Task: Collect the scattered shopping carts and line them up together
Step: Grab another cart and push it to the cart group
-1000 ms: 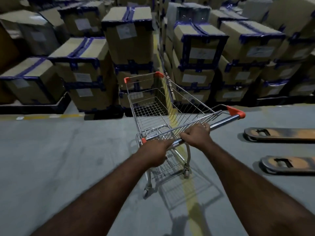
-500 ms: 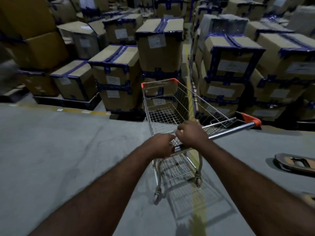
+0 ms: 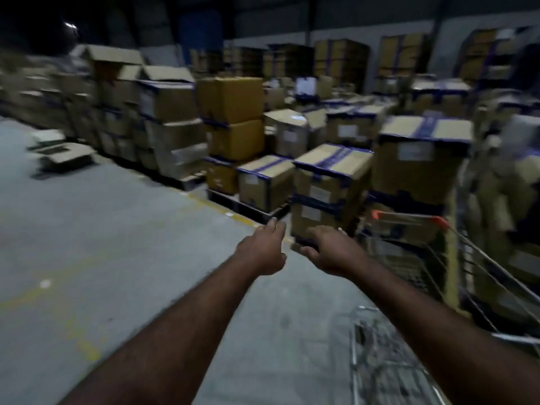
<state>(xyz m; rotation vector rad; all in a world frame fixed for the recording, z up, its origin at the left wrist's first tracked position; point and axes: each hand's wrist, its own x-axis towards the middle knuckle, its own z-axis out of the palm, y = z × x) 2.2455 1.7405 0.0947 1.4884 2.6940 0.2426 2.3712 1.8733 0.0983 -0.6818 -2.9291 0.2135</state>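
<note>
A wire shopping cart (image 3: 432,258) with orange corner caps stands at the right of the head view, its nose close to the stacked boxes. Its handle end runs out of the frame at the lower right. My left hand (image 3: 264,249) is stretched forward over the floor with straight fingers and holds nothing. My right hand (image 3: 330,249) is beside it, fingers relaxed, empty, just left of the cart and apart from it. The view is blurred by motion.
Stacks of taped cardboard boxes (image 3: 330,182) on pallets fill the back and right. A flattened box (image 3: 62,154) lies on the floor at far left. Grey concrete floor (image 3: 117,244) with yellow line marks spreads to the left and front.
Both hands have let go of the cart handle and now reach forward empty. The view has swung left, so the cart sits at the right edge.
</note>
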